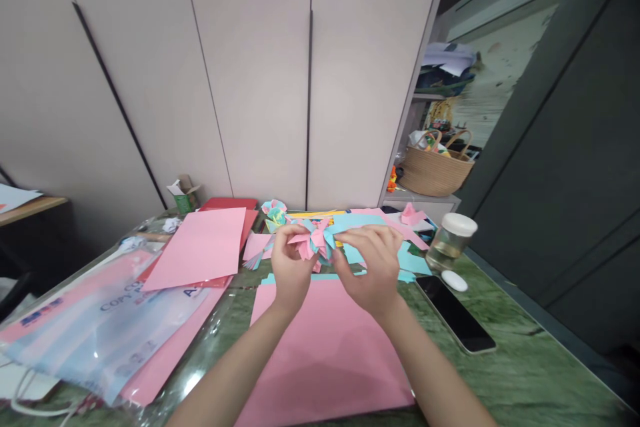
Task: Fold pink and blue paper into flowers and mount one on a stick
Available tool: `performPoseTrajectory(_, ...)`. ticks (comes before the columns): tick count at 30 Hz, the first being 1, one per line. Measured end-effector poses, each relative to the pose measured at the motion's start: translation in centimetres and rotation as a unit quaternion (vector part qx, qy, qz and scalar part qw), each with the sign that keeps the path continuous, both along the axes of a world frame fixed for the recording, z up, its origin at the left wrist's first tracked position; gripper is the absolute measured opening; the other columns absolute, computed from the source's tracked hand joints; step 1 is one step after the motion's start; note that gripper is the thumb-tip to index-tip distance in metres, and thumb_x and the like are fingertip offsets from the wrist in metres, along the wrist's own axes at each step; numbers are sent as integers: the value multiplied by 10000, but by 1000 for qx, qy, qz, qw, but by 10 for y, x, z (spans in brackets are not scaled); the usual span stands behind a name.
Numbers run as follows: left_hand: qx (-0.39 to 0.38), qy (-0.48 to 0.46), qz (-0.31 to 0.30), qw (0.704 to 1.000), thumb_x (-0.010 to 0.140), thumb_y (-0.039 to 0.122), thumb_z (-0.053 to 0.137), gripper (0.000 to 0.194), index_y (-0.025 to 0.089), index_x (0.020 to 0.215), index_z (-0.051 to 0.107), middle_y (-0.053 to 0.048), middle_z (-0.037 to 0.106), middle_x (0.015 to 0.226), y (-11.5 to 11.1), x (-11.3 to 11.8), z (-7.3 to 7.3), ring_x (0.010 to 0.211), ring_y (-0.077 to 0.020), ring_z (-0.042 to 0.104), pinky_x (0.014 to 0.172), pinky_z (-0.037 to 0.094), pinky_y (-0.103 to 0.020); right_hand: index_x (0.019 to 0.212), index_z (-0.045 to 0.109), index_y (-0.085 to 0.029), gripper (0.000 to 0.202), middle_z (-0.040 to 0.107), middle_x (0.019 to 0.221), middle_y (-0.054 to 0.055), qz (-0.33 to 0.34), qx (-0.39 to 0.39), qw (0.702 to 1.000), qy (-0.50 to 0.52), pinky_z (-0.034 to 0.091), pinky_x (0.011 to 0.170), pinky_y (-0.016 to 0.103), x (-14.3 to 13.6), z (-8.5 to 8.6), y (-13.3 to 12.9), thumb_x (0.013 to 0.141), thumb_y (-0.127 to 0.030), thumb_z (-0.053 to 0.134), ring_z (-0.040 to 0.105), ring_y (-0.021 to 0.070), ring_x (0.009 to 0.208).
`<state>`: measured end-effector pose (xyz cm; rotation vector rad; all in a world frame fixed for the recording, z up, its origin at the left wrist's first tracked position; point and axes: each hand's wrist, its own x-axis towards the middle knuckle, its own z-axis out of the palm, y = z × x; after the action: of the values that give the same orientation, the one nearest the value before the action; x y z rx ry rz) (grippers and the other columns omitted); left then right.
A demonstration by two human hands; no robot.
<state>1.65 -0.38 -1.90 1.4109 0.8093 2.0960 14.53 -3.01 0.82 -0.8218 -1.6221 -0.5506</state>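
The left hand [291, 268] grips a pink-and-turquoise folded-paper flower [318, 239] by its left side, thumb and fingers curled round the edge; the right hand [373, 263] meets the flower's right side with thumb and fingertips, the fingers bent over a turquoise petal, though whether they pinch it tightly I cannot tell; the flower is held up between the two hands, above the far edge of a stack of pink paper sheets [327, 353] lying on the green marbled table [545, 373], with turquoise sheets peeping out beneath that far edge.

Left of the stack lies a clear plastic copy-paper bag [105, 320]; a loose pink sheet [203, 248] rests over red paper [250, 233] just behind it; a small green-and-white carton [185, 195] stands open at the back, a crumpled white paper [173, 224] near it; another folded-paper flower [275, 213], pink, turquoise and yellowish, sits behind the left hand.

To the right, a black-screened smartphone [455, 315] lies flat, a white oval object [455, 281] just beside it; behind them stands a clear jar [445, 250] with a white lid, partly filled with pale liquid; a pink folded-paper piece [412, 214] lies further back; beyond the table, a woven basket [435, 172] rests on a shelf [435, 205] beside the pale wardrobe doors [250, 80].
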Motion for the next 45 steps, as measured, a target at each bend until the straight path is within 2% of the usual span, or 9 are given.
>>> performPoseTrajectory(3, -76, -32, -105, 991, 611, 132, 637, 306, 204, 878, 506, 4, 549, 774, 0, 0, 4, 619, -108, 546, 491, 425, -187, 875, 627, -229, 97, 694, 870, 2, 51, -66, 996, 28, 361, 833, 376, 3, 4, -2, 803, -197, 570, 565, 175, 865)
performPoseTrajectory(6, -134, -74, -205, 967, 615, 150, 624, 342, 213, 925, 496, 18, 538, 726, -3, 1, 9, 517, -85, 498, 408, 352, -171, 877, 642, -235, 129, 698, 869, 1, 78, -97, 991, 38, 377, 822, 368, 4, 5, -3, 843, -188, 527, 562, 171, 854)
performPoseTrajectory(9, -161, -99, -237, 953, 608, 154, 637, 345, 211, 920, 502, 28, 531, 672, -6, 2, 13, 498, -86, 497, 415, 354, -175, 874, 647, -232, 140, 697, 857, 5, 82, -119, 988, 44, 382, 811, 366, 3, 5, -1, 853, -191, 515, 560, 173, 850)
performPoseTrajectory(14, -161, -99, -194, 963, 581, 155, 686, 344, 200, 882, 526, 16, 580, 738, -5, 1, 15, 636, -111, 586, 573, 460, -209, 852, 645, -231, 146, 682, 833, 4, 94, -187, 976, 64, 399, 797, 350, 3, 2, 4, 864, -235, 499, 571, 170, 857)
performPoseTrajectory(20, -171, -76, -167, 968, 574, 134, 677, 380, 193, 913, 514, 32, 565, 701, 2, -1, 9, 584, -96, 563, 508, 429, -182, 902, 649, -243, 167, 674, 883, 10, 101, -238, 962, 86, 410, 791, 334, 4, -2, 8, 875, -257, 485, 589, 168, 869)
performPoseTrajectory(26, -147, -30, -98, 984, 581, 110, 675, 384, 205, 917, 514, 23, 569, 769, 5, -3, 5, 617, -107, 567, 480, 440, -180, 913, 669, -258, 152, 669, 808, -7, 60, -179, 981, 48, 382, 805, 344, 1, -3, 9, 858, -223, 531, 585, 148, 790)
performPoseTrajectory(34, -84, 26, -41, 995, 594, 82, 684, 349, 204, 878, 521, -6, 593, 832, -2, -1, 7, 761, -147, 610, 605, 500, -224, 939, 635, -231, 151, 683, 848, 2, 47, -149, 987, 23, 366, 808, 358, 0, -1, 3, 800, -226, 577, 572, 169, 818)
performPoseTrajectory(39, -4, 52, 1, 999, 627, 115, 699, 306, 207, 876, 546, -1, 604, 831, -3, 2, 1, 767, -149, 619, 629, 502, -235, 876, 632, -224, 162, 694, 743, -21, 4, -45, 999, -3, 346, 792, 353, 1, -4, 7, 773, -112, 577, 584, 146, 730)
performPoseTrajectory(45, 113, 88, 52, 988, 667, 113, 681, 288, 202, 920, 575, -8, 596, 847, 6, 0, -13, 804, -148, 604, 714, 510, -263, 811, 624, -220, 120, 691, 677, -35, -22, 6, 1000, -2, 358, 786, 340, -1, -2, 5, 779, -104, 620, 611, 117, 662)
